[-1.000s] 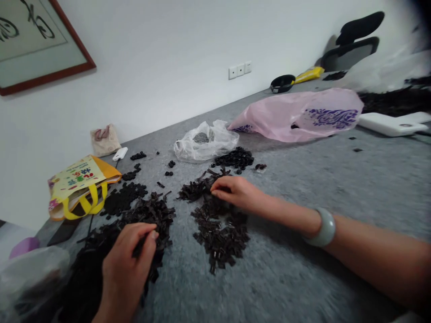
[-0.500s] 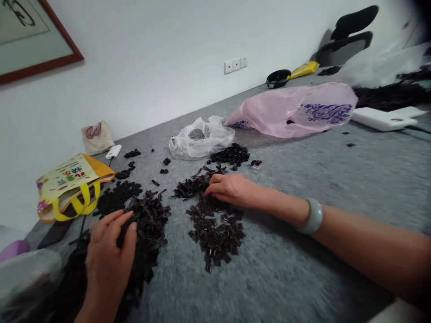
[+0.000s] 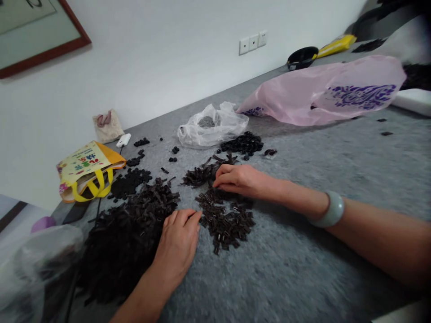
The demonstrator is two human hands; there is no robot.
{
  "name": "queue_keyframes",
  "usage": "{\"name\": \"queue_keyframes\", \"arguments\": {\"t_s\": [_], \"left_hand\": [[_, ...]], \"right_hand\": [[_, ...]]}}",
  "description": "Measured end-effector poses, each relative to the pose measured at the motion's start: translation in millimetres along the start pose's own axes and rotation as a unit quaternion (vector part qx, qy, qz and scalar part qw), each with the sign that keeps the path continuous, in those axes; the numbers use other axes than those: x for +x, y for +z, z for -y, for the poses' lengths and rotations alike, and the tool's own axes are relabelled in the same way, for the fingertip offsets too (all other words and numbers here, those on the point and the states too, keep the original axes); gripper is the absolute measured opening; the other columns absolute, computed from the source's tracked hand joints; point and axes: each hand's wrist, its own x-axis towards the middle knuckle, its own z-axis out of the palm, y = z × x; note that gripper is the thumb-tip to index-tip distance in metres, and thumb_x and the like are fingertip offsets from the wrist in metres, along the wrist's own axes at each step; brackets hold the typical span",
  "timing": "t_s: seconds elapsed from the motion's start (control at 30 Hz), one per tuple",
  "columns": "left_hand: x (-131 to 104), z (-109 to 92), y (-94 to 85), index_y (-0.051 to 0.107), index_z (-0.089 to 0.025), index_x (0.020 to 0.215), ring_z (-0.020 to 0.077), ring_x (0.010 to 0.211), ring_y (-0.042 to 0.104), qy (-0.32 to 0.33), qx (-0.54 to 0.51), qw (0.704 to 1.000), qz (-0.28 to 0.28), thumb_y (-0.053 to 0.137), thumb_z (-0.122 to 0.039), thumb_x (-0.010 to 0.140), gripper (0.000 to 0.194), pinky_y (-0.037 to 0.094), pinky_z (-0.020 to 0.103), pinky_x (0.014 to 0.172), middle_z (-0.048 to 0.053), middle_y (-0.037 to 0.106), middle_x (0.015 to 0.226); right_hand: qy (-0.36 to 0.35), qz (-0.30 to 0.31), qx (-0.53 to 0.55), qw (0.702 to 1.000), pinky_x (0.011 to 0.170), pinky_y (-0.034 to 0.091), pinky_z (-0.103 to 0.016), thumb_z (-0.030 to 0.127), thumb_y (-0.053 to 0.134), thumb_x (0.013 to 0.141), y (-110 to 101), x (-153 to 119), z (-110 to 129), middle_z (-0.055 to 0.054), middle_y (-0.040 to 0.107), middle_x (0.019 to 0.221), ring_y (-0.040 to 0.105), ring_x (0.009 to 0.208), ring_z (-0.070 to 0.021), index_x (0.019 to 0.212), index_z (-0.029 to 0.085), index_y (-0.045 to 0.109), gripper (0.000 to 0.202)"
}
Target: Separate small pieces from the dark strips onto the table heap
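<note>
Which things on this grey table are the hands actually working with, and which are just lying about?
In hand:
left hand beside the big dark pile
right hand on the small dark pile
strip pile

Lying about:
pink bag
clear bag
yellow bag
black bowl
round black bits

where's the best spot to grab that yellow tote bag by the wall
Probably by the yellow handle loops of the tote bag. The bag lies flat on the grey felt table with its loops spilling off the open near edge toward the small dark pieces. Come from that near side and hook fingers through both loops; the printed face is flat and offers no grip.
</note>
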Motion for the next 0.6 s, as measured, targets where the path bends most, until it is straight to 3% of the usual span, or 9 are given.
{"name": "queue_keyframes", "arguments": {"t_s": [0.13, 0.23, 0.37, 0.47, 0.6], "left_hand": [[3.2, -2.4, -2.1, 0.068, -0.019, 0.112, 0.0282, 0.097, 0.062, 0.0, 0.03, 0.999, 0.021, 0.053, -0.008, 0.093, 0.027, 0.052, 0.047, 0.083, 0.009, 0.069, 0.106], [3.7, -3.4, -5.5, 0.07, -0.019, 0.094, 0.0286, 0.091, 0.061, -0.013, 0.014, 0.999, 0.027, 0.054, -0.013, 0.093, 0.016, 0.05, 0.047, 0.08, 0.008, 0.068, 0.094], [1.6, -2.1, -10.3, 0.066, -0.017, 0.085, 0.0237, 0.083, 0.062, -0.069, -0.141, 0.988, -0.004, 0.052, -0.015, 0.091, 0.016, 0.049, 0.039, 0.077, 0.006, 0.066, 0.085], [-0.6, -1.1, -17.5, 0.065, -0.019, 0.083, 0.0188, 0.073, 0.061, -0.183, -0.308, 0.933, -0.033, 0.056, -0.023, 0.088, 0.011, 0.046, 0.03, 0.068, 0.002, 0.064, 0.078], [-2.9, -2.2, -30.2, 0.063, -0.02, 0.079, 0.0166, 0.072, 0.059, -0.296, -0.477, 0.827, -0.036, 0.063, -0.032, 0.083, 0.013, 0.044, 0.027, 0.067, 0.0, 0.064, 0.073]], "right_hand": [[0.003, -0.027, 0.072, 0.997, 0.081, 0.048, -0.028, 0.022, 0.055, 0.096, 2.4, 3.2, 7.5, -0.008, 0.07, 0.102, 0.065, 0.091, -0.0177, 0.104, 0.016, 0.072, 0.019], [0.059, -0.049, 0.12, 0.99, 0.068, 0.046, -0.025, 0.023, 0.058, 0.093, 1.9, 4.1, 18.2, -0.003, 0.072, 0.088, 0.063, 0.075, -0.0143, 0.099, 0.016, 0.072, 0.016], [0.065, -0.057, 0.221, 0.971, 0.068, 0.047, -0.023, 0.027, 0.058, 0.094, 1.7, 4.4, 34.4, -0.003, 0.072, 0.09, 0.063, 0.077, -0.0137, 0.106, 0.016, 0.073, 0.022], [0.045, -0.028, 0.282, 0.958, 0.075, 0.049, -0.024, 0.031, 0.06, 0.094, 5.8, 4.2, 43.6, -0.005, 0.072, 0.093, 0.064, 0.083, -0.0142, 0.108, 0.016, 0.075, 0.025], [0.135, 0.036, 0.415, 0.899, 0.058, 0.049, -0.02, 0.041, 0.063, 0.092, 15.4, 3.3, 53.9, -0.003, 0.07, 0.082, 0.061, 0.068, -0.0113, 0.11, 0.016, 0.076, 0.033]]}}
